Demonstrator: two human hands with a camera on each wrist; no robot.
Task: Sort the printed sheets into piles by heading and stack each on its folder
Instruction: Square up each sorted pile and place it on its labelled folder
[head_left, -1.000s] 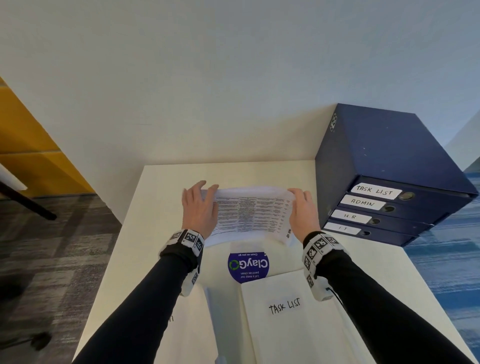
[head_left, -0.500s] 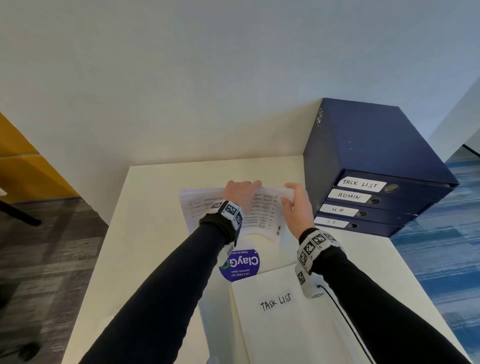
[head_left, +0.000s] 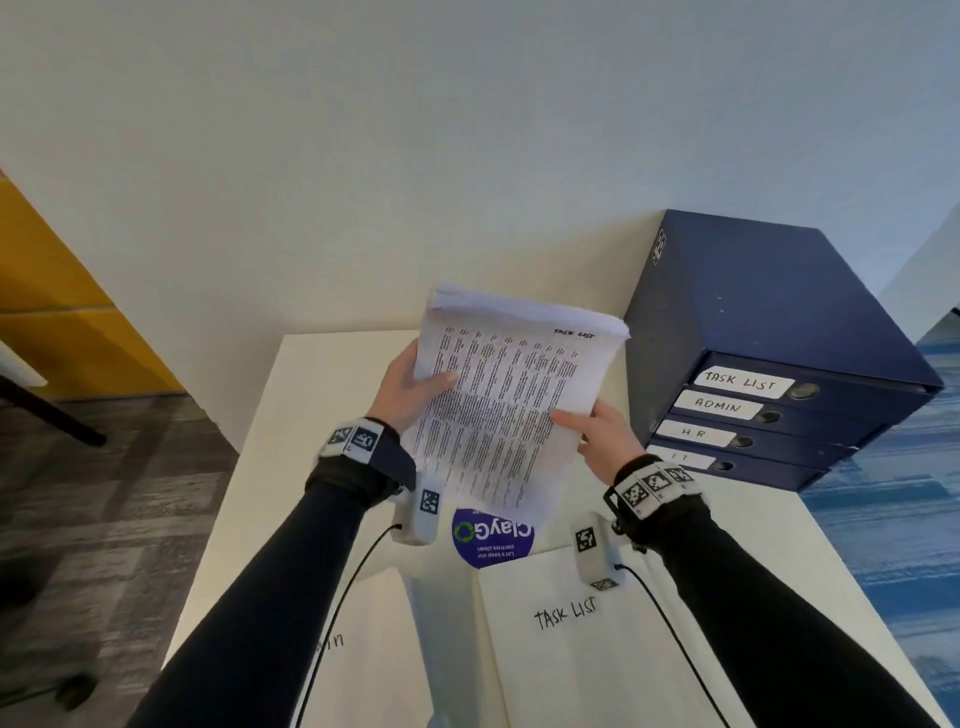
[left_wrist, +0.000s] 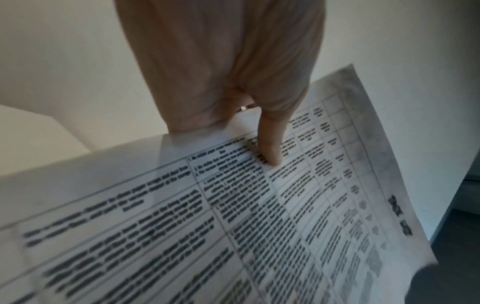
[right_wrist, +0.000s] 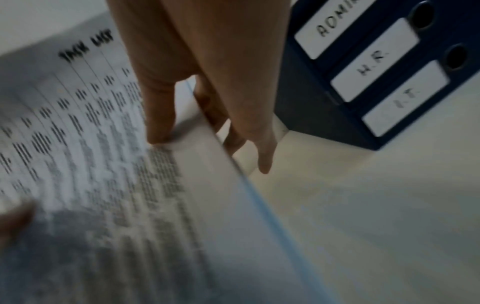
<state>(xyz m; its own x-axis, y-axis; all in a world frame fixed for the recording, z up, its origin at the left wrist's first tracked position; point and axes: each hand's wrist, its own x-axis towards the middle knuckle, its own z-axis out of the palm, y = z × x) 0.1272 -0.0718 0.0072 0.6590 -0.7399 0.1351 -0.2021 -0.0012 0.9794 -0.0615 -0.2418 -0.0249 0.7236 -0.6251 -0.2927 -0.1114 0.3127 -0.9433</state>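
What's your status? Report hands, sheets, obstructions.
Both hands, left and right, grip the sheets, lifted off the table. Top heading: TASK LIST. Matching folder lies below. Nothing in the way.

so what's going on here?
A person holds a stack of printed sheets up off the table, left hand on its left edge, right hand on its right. The top sheet is headed TASK LIST. A white folder marked TASK LIST lies below, bare. Nothing is sorted yet.
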